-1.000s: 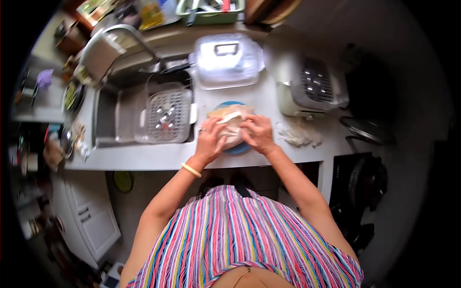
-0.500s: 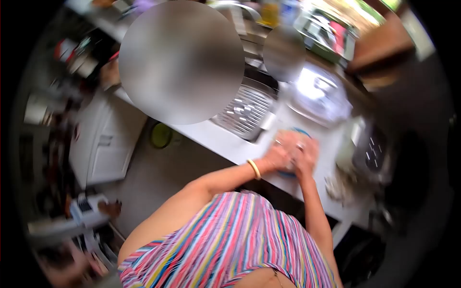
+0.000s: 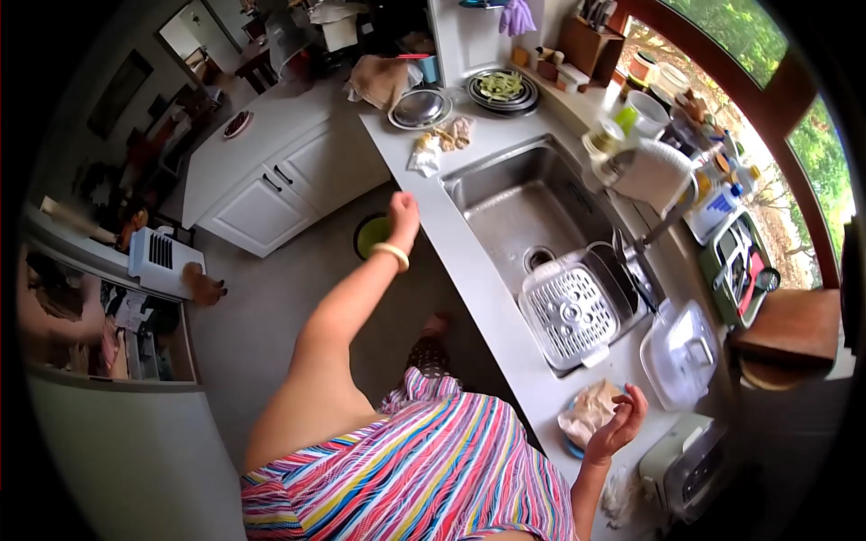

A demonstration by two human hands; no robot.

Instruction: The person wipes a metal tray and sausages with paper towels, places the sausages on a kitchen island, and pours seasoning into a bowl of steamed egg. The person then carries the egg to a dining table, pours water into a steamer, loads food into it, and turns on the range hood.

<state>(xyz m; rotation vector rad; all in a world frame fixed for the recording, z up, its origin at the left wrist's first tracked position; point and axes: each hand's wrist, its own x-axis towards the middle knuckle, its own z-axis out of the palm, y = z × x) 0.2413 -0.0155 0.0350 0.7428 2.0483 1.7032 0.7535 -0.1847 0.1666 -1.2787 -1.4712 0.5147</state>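
Well, starting at the left, one white cabinet [image 3: 244,206] with two dark handles [image 3: 275,177] stands across the floor. One green bin [image 3: 368,237] sits on the floor, and just beside it in view is the left hand [image 3: 403,218], by the front edge of the counter [image 3: 469,284]. Its fingers look curled in (whether they hold anything, I cannot tell), and one pale bracelet [image 3: 392,256] circles the wrist.

Near the counter's far left corner lies one round metal lid [image 3: 420,108]; further right, toward the back edge, one heap of green pieces [image 3: 501,87] rests on a dish. One sink [image 3: 519,216] follows, with one perforated tray [image 3: 570,307] at its right end.

One crumpled pale bundle [image 3: 588,410] lies past that end, near the front edge — on one blue dish [image 3: 569,444], mostly covered. The right hand [image 3: 619,428] is at the bundle's right side, fingers spread and bent — contact unclear. Both hands are well apart. One clear lid [image 3: 678,353] lies toward the back edge, then one boxy appliance [image 3: 666,464].
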